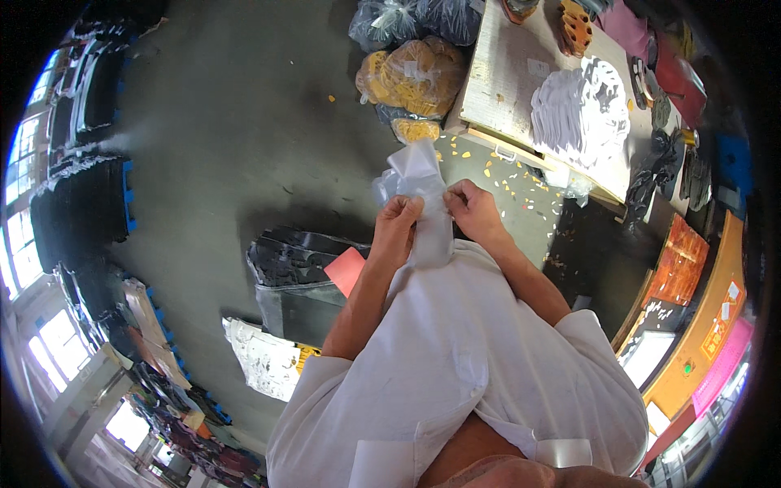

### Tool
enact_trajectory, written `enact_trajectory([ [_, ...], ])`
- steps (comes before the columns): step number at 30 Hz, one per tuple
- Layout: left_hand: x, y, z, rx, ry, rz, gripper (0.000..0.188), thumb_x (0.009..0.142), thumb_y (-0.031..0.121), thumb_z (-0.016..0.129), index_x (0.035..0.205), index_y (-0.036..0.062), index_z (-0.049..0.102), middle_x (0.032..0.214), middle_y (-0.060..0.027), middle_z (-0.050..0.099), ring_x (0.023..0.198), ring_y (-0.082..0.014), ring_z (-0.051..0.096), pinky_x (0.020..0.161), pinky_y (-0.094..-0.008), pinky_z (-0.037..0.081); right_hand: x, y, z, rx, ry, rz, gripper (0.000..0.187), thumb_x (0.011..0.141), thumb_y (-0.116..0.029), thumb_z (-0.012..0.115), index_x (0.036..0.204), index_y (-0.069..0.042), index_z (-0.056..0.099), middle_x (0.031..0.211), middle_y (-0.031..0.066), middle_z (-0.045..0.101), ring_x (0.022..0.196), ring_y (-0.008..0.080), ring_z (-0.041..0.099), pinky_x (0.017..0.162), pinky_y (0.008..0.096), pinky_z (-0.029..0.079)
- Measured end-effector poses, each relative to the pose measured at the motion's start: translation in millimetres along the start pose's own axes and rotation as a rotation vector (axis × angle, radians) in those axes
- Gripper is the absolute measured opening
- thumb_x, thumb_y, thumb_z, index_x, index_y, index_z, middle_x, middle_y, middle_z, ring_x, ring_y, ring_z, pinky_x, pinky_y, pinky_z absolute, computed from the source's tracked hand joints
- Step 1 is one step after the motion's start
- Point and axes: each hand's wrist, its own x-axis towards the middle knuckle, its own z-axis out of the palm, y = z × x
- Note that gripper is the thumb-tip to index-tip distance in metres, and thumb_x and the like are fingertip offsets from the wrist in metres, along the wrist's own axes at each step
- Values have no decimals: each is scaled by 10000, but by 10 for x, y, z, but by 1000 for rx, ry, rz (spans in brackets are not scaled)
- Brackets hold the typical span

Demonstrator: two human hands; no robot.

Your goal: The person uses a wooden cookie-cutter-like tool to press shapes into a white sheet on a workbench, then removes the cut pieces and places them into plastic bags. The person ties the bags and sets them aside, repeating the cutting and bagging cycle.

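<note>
A translucent plastic bag, long and narrow, stretches between my two hands and hangs down in front of my white shirt. My left hand is closed on its left edge, thumb pressed against the fingers. On the opposite edge my right hand pinches the plastic, fingers curled. The upper end of the bag is folded over and crumpled beyond my hands. Nothing can be made out inside it.
At the far right stands a pale worktable bearing stacks of white cut pieces. Clear bags of yellow pieces lie beside it, and yellow and white scraps litter the floor. Black sheet material and a white bundle lie left of me.
</note>
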Motion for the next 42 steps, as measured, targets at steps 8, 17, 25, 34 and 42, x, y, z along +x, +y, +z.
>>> enact_trajectory([
  [8,-254,275,-139,-435,-32,182,204,1041,273,595,967,91,646,1017,-61,716,984,-218,693,868,-402,589,299,783,-188,987,101,458,197,1008,-117,484,1052,52,575,911,116,683,813,246,712,727,411,626],
  [17,39,853,-1217,-422,166,15,442,1076,347,530,684,173,422,612,67,375,512,-83,351,489,-266,330,700,1075,-357,1617,110,478,177,1041,-223,548,997,-60,599,753,34,575,529,114,501,477,244,466],
  [25,639,1357,-817,1450,118,1084,545,868,321,742,1271,22,531,862,-98,665,780,-346,659,778,-427,564,565,-371,-85,1024,-190,279,577,925,-353,746,1374,-34,574,807,-20,555,650,89,462,593,270,418],
  [34,1521,2334,-640,1303,106,768,300,881,43,549,1167,19,633,1091,-267,694,1034,-433,675,905,-499,517,806,-317,12,-745,56,366,574,866,-260,663,1394,-56,571,1127,264,696,1059,406,672,955,483,521],
  [42,1157,2984,-303,654,249,1592,267,899,-54,517,1158,-20,569,1060,-165,629,944,-260,626,901,-387,500,1672,-931,-1992,-624,938,-493,298,931,-285,628,1022,-5,672,971,176,736,841,290,708,720,445,555],
])
